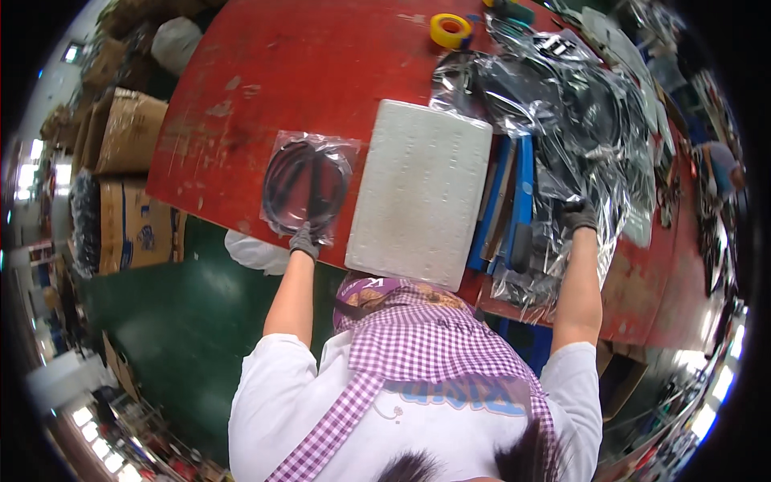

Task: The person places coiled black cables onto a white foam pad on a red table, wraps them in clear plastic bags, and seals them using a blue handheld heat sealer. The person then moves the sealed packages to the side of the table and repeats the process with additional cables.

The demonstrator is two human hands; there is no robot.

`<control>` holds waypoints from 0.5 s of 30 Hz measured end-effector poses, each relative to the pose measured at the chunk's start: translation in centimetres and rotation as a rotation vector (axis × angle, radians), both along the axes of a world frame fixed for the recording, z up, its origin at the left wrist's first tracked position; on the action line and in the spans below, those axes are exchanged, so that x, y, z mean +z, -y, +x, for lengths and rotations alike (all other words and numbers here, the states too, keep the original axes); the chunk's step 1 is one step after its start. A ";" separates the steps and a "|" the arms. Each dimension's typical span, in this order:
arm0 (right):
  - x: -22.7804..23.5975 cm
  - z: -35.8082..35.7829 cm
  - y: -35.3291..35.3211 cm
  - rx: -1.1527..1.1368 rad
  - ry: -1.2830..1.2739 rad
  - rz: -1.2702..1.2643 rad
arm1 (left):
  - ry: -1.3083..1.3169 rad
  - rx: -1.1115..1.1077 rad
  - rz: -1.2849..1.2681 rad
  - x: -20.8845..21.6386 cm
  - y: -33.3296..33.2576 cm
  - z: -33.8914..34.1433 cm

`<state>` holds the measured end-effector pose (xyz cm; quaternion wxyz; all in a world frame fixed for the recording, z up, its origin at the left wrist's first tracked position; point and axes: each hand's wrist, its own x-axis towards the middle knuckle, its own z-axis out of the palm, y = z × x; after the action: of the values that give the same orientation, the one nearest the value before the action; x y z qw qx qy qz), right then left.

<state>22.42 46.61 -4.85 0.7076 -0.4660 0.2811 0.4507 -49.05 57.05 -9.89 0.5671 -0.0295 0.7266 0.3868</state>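
Observation:
My left hand (304,241), in a dark grey glove, is closed on the near edge of a clear plastic bag (344,153). Inside that bag a thin black cable or hose (277,193) lies coiled flat. Out to the right, my right hand (578,215), gloved the same way, reaches into a heap of similar clear bags (594,112) with black coils in them. Its fingers look curled on the plastic of one bag, though they are partly lost against the dark contents. Between my hands lies a whitish foam board (422,193).
The red table (217,104) has worn paint. Blue bar-like tools (520,193) lie right of the board, and a yellow tape roll (450,30) sits at the far side. Cardboard boxes (132,217) stand on the left, and a white bag (257,251) hangs under the table's edge.

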 end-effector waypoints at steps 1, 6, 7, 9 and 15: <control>1.1 0.0 -0.9 0.019 0.088 -0.060 | -0.245 -0.115 -0.111 -0.3 0.8 -0.5; 13.0 -1.8 -2.8 0.410 0.844 -0.418 | -0.777 -0.643 0.245 5.5 3.2 1.4; 15.1 -1.4 -2.8 0.575 0.818 -0.342 | -0.550 -0.494 0.586 4.9 3.6 2.3; 18.6 -0.2 -2.0 0.662 0.797 -0.427 | -0.203 -0.510 0.550 5.8 4.2 4.0; 26.9 -6.1 -2.5 0.501 1.341 -0.294 | 0.548 -0.651 0.303 9.0 5.2 12.6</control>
<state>16.31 49.08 22.05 0.5335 -0.7823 -0.2702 0.1743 -36.42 51.84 -0.85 0.8285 0.1826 0.4564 0.2683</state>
